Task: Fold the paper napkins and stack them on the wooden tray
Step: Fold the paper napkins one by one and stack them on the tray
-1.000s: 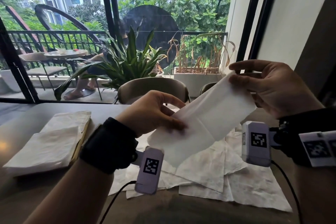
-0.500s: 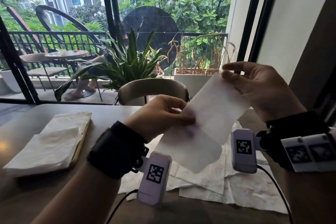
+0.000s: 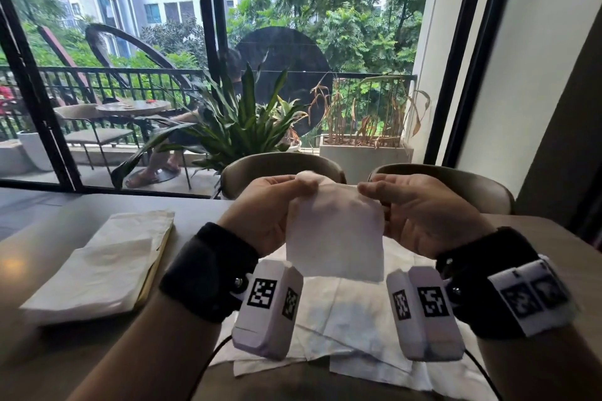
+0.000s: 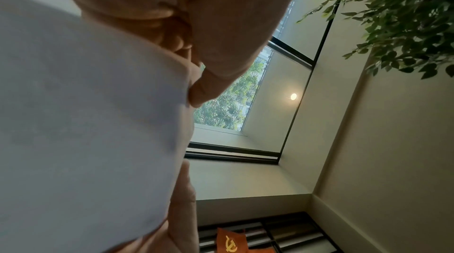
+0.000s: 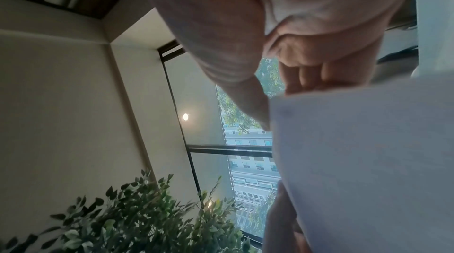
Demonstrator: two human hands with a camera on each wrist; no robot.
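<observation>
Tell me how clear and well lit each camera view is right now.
Head view: daylit and mostly sharp, the window frames bowed by the wide lens, the napkin slightly soft. Left wrist view: dim, with the napkin a blurred close-up. Right wrist view: the right hand smeared, a small ceiling light glaring.

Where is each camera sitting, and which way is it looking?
Head: on the person's head, looking forward and down over the table toward the window; shows the left hand and right hand pinching the napkin, plus wrist straps.
Left wrist: under the left hand, looking up along it at the ceiling and window; the napkin fills its left side.
Right wrist: under the right hand, looking up likewise; the napkin is on its right.
Shared: all three show the held napkin; both wrist views show the same ceiling light.
</observation>
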